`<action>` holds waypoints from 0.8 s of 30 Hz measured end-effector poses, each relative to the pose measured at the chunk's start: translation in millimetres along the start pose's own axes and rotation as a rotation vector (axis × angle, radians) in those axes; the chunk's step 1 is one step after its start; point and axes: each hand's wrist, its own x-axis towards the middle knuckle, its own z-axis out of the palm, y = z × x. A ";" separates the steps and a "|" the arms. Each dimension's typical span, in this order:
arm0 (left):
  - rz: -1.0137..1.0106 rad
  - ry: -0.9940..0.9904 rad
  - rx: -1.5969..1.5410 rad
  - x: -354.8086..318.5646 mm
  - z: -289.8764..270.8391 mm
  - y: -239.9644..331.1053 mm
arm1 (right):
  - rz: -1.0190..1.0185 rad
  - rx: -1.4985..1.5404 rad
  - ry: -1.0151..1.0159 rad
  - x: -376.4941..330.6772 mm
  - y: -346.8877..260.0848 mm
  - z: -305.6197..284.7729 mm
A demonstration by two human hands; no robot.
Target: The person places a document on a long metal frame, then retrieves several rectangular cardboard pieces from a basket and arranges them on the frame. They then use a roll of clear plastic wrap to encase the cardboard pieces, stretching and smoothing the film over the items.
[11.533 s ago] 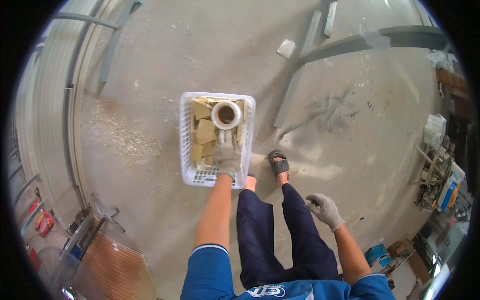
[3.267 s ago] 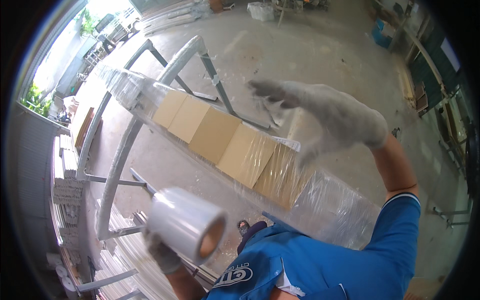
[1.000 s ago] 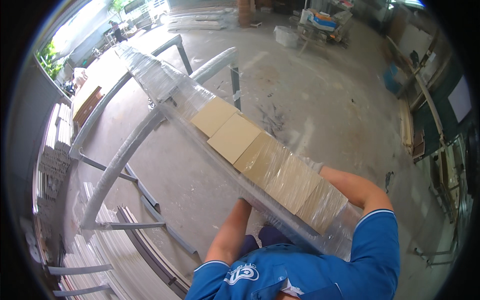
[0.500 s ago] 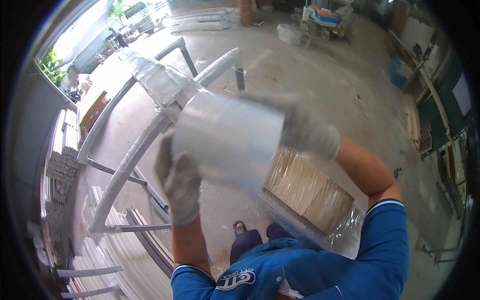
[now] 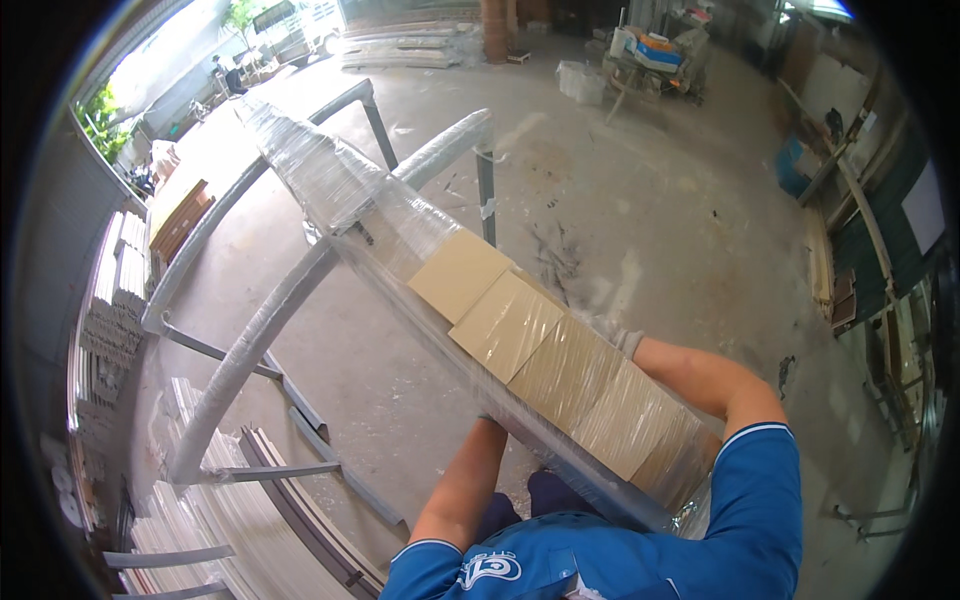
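Note:
A long bundle [image 5: 340,185] wrapped in clear stretch film runs from the upper left down to my chest. Flat tan cardboard pieces [image 5: 540,345] lie under the film on its near end. My left forearm [image 5: 462,485] reaches up beneath the bundle, and the bundle hides my left hand. My right hand [image 5: 612,330], in a grey glove, goes behind the bundle's far side. Only its cuff and part of its back show, so what it grips is hidden. No film roll is in sight.
The bundle rests on a grey metal rack of curved tubes [image 5: 255,355] with upright posts [image 5: 487,195]. Stacks of white profiles [image 5: 220,530] lie at the lower left. A cluttered table [image 5: 650,55] and a blue bin [image 5: 795,165] stand far back on the concrete floor.
Half a second ago both gloved hands held a roll of stretch film above the bundle. Now the roll is out of sight and both hands are below or behind the bundle.

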 end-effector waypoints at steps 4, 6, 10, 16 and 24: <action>-0.039 -0.081 0.208 -21.8 -17.5 34.3 | 0.013 0.432 0.021 -7.8 0.2 -62.9; -0.030 -0.109 0.244 -48.8 -45.3 60.8 | 0.246 0.746 0.272 -18.1 -9.0 -129.6; -0.025 -0.112 0.311 -109.5 -93.9 114.2 | 0.145 1.022 0.301 20.5 -60.5 -209.6; 0.104 -0.083 -0.083 -185.6 -108.2 190.3 | 0.133 1.049 0.236 41.2 -121.8 -222.3; 0.632 -0.333 -0.109 -166.3 -11.8 289.0 | -0.168 0.618 0.237 -22.3 -224.0 -302.6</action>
